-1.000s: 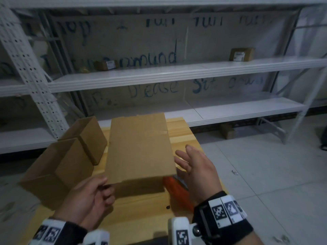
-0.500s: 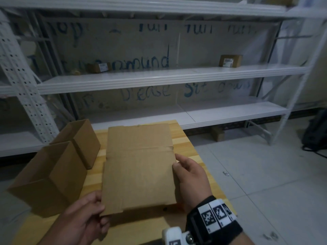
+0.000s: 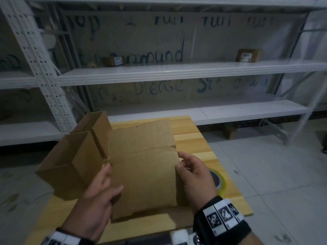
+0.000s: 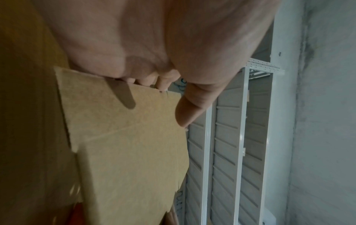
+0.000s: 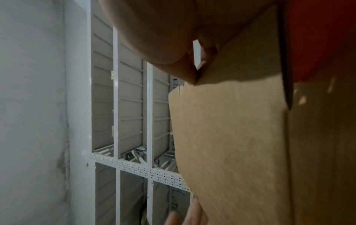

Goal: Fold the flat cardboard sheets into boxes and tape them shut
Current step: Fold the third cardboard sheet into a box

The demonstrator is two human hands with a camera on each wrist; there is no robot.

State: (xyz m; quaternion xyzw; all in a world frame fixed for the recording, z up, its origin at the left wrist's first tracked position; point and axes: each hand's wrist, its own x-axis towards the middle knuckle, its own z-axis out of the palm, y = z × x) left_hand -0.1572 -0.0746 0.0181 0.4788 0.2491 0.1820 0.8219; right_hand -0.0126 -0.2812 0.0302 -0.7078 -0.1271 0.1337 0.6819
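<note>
A flat brown cardboard sheet [image 3: 145,167] with fold creases is held tilted over the wooden table [image 3: 192,137]. My left hand [image 3: 100,190] grips its left edge, thumb on top and fingers underneath. My right hand [image 3: 192,172] pinches its right edge near the crease. In the left wrist view the thumb lies on the cardboard sheet [image 4: 125,144]. The right wrist view shows fingertips pinching the edge of the cardboard sheet [image 5: 231,129]. A roll of clear tape [image 3: 218,179] lies on the table just right of my right hand, partly hidden by it.
Two folded open boxes stand on the table's left side, one nearer [image 3: 69,167] and one farther [image 3: 96,128]. White metal shelving [image 3: 177,71] runs behind the table, with small boxes [image 3: 247,55] on it. Grey tiled floor lies to the right.
The sheet has come down and closer to me. My right hand went from open beside it to pinching its right edge. My left hand shifted up along the left edge.
</note>
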